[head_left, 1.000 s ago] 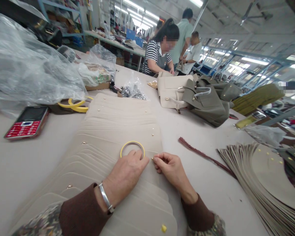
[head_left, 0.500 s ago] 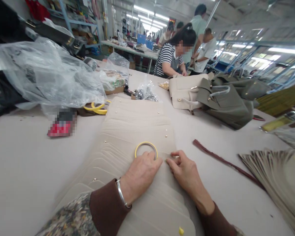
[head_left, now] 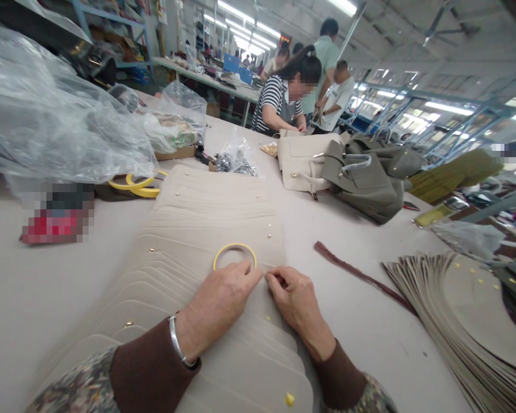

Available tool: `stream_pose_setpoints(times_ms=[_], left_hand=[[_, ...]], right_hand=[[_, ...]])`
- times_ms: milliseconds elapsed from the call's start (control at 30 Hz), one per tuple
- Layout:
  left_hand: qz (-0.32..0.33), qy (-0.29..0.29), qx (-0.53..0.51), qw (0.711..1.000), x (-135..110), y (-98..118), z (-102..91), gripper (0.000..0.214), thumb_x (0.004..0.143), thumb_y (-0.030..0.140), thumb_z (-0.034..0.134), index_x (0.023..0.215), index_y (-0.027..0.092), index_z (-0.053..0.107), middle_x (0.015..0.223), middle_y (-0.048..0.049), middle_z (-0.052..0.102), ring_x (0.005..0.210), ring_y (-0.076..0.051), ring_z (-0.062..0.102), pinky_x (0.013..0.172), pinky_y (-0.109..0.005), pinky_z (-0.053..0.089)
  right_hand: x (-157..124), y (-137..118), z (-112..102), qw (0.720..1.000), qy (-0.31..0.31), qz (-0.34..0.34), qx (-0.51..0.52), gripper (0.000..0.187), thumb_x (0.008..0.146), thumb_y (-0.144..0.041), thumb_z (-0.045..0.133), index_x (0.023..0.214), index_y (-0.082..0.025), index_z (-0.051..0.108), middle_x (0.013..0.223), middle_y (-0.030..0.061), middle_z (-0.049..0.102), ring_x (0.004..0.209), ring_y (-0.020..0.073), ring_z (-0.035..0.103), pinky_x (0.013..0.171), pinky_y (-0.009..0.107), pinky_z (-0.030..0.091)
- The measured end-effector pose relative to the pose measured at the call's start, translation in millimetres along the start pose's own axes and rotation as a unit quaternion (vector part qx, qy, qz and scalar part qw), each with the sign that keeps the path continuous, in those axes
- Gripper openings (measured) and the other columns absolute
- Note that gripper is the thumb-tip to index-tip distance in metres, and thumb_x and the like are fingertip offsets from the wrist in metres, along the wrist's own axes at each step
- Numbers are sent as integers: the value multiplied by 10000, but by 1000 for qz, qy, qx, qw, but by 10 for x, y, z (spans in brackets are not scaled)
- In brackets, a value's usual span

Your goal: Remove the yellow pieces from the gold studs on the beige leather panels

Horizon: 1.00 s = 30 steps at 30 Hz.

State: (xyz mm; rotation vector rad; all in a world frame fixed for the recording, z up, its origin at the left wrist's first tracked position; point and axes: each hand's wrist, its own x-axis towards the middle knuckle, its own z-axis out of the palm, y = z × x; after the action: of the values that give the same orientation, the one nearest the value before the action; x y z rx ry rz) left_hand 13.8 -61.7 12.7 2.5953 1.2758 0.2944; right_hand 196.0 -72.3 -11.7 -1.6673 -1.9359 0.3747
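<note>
My left hand (head_left: pixel 223 301) is closed around the lower edge of a thin roll of yellow tape (head_left: pixel 234 246), held above a fanned stack of beige bag panels (head_left: pixel 210 226). Close to its fingertips, my right hand (head_left: pixel 296 301) has thumb and forefinger pinched together over the right edge of the stack. Whatever lies in that pinch is too small to make out. Small metal studs show on several panels. A tiny yellow piece (head_left: pixel 268 318) lies on the panels below my hands, and a larger yellow piece (head_left: pixel 289 398) sits near the front.
More yellow tape rolls (head_left: pixel 144 186) lie left beside a large clear plastic bag (head_left: pixel 64 115). Beige (head_left: pixel 303 158) and dark green handbags (head_left: pixel 365 192) stand back right. A brown strip bundle (head_left: pixel 361 275) and another panel stack (head_left: pixel 477 310) lie right. A person in stripes works across the table.
The view has swung right, so everything sits further left. My right fingertips have closed together and moved nearer my left hand. A tiny yellow piece now shows on the panels below them.
</note>
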Motion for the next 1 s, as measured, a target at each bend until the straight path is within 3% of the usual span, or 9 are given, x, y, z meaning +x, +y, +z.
stream_pose_setpoints(times_ms=[200, 300, 400, 500, 800, 900, 1000], left_hand=[[83, 128, -92, 984, -6, -130, 93, 281, 954, 158, 437, 1224, 208, 491, 971, -34, 688, 848, -166, 664, 743, -290, 534], [100, 152, -106, 978, -8, -147, 153, 392, 965, 198, 443, 1351, 201, 372, 1030, -52, 707, 878, -163, 685, 748, -279, 540], [95, 140, -112, 979, -6, -121, 162, 355, 982, 237, 409, 1332, 196, 365, 1003, -54, 711, 849, -164, 692, 696, -270, 536], [97, 119, -125, 980, -5, -86, 150, 269, 989, 246, 385, 1254, 201, 396, 980, -45, 702, 837, -163, 688, 653, -259, 515], [71, 76, -99, 990, -5, -55, 146, 113, 959, 157, 413, 945, 213, 510, 778, 24, 627, 666, -134, 617, 560, -243, 403], [66, 86, -84, 991, 4, -51, 137, 137, 935, 126, 419, 897, 205, 524, 763, 15, 615, 655, -135, 594, 565, -238, 401], [73, 133, -82, 985, 4, -30, 132, 172, 929, 123, 395, 846, 197, 526, 710, 15, 591, 614, -133, 565, 550, -238, 397]], right_hand=[[-60, 10, -177, 990, -120, 0, 75, 147, 795, -140, 611, 680, -186, 691, 610, -15, 663, 547, 121, 572, 553, 218, 417], [-89, 3, -215, 983, -50, -5, 176, 107, 823, -161, 610, 822, -173, 716, 742, 16, 715, 639, 133, 625, 606, 221, 467], [-87, -28, -205, 973, 27, -66, 219, 153, 847, -161, 607, 971, -164, 696, 873, 49, 721, 748, 144, 646, 688, 238, 497], [-80, -49, -163, 971, 37, -130, 197, 159, 859, -127, 588, 982, -166, 681, 860, 53, 705, 746, 143, 635, 708, 252, 498], [-108, -57, -46, 968, 114, -213, 62, 170, 792, -54, 525, 778, -153, 663, 637, 32, 642, 577, 134, 589, 584, 244, 458], [-116, -132, -41, 979, 107, -138, 103, 140, 770, -96, 549, 729, -154, 670, 611, 27, 646, 535, 128, 585, 552, 239, 458], [-77, -180, -37, 967, 37, 49, 249, 104, 759, -185, 587, 688, -156, 658, 541, 5, 637, 458, 117, 572, 466, 216, 445]])
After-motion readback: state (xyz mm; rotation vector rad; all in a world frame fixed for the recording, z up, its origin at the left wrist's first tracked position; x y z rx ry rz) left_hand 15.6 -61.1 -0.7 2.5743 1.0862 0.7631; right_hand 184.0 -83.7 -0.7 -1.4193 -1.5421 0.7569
